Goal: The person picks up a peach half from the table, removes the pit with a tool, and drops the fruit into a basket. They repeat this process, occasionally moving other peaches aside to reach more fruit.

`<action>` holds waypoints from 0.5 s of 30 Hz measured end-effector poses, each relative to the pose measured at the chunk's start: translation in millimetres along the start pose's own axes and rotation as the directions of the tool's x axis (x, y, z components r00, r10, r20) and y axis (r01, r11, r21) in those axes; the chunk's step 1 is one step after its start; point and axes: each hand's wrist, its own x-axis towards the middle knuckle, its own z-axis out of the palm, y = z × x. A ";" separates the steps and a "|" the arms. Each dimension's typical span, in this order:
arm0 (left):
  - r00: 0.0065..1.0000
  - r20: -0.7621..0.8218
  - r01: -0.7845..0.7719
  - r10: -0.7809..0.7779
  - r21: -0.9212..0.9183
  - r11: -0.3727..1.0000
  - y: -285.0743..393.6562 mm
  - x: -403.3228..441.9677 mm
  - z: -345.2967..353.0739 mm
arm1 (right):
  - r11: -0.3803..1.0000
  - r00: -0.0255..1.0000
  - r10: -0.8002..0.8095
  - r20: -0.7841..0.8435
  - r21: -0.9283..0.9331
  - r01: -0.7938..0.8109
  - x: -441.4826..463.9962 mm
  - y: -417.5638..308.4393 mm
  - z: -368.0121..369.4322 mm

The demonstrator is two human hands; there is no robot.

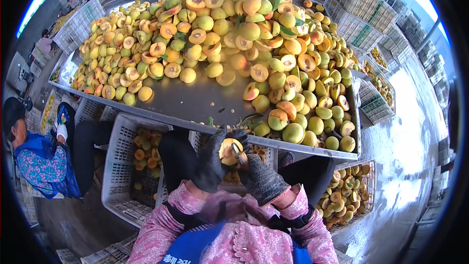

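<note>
My left hand (209, 159), in a black glove, is closed around a cut yellow peach (227, 152) with its flesh side showing. My right hand (264, 181) wears a grey knitted glove and grips a small thin tool with a metal end (238, 152). The tool's tip is at the peach; its exact shape is hard to make out. Both hands are in front of my body, just below the near edge of a metal table (195, 99). A large heap of peaches (205, 24), many of them halved, covers much of that table.
Left of my legs stands a grey plastic crate (117, 166) holding some peach halves. Another crate of peaches (344, 193) is at my right. A co-worker (41, 151) sits at far left. Stacked crates (364, 10) stand beyond the table, beside a wet floor (403, 132).
</note>
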 end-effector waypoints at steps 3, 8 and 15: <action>0.997 -0.079 0.009 0.001 0.125 0.992 -19.7 2.1 -13.7 | 0.994 0.985 -0.110 -0.131 -0.025 0.108 -1.8 0.9 3.7; 0.991 -0.096 0.083 -0.089 -0.063 0.995 -19.1 1.5 -9.8 | 0.996 0.992 -0.073 -0.105 -0.050 0.068 -1.2 3.6 6.2; 0.959 -0.035 -0.217 0.281 0.546 0.809 -6.2 -11.5 6.3 | 0.981 0.995 0.083 0.062 -0.182 -0.070 7.1 4.2 11.7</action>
